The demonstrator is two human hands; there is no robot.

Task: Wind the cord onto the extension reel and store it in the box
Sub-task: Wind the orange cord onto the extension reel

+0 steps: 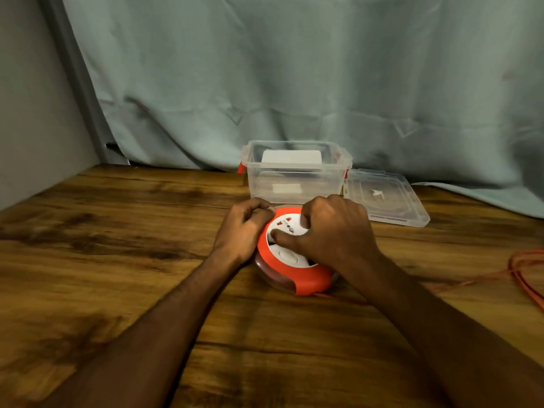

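Note:
A round orange-and-white extension reel (306,275) lies flat on the wooden table (117,231), sockets facing up. My left hand (244,228) grips its left rim with curled fingers. My right hand (332,234) lies over the white top, fingers curled on it and the thumb pressing near a socket. An orange cord (524,272) runs from under the reel to the right and loops at the table's right edge. Behind the reel stands the clear plastic box (294,184) with red latches, open, with a white object inside.
The box's clear lid (385,198) lies flat to the right of the box. A pale green curtain hangs behind the table, and a grey wall borders it on the left.

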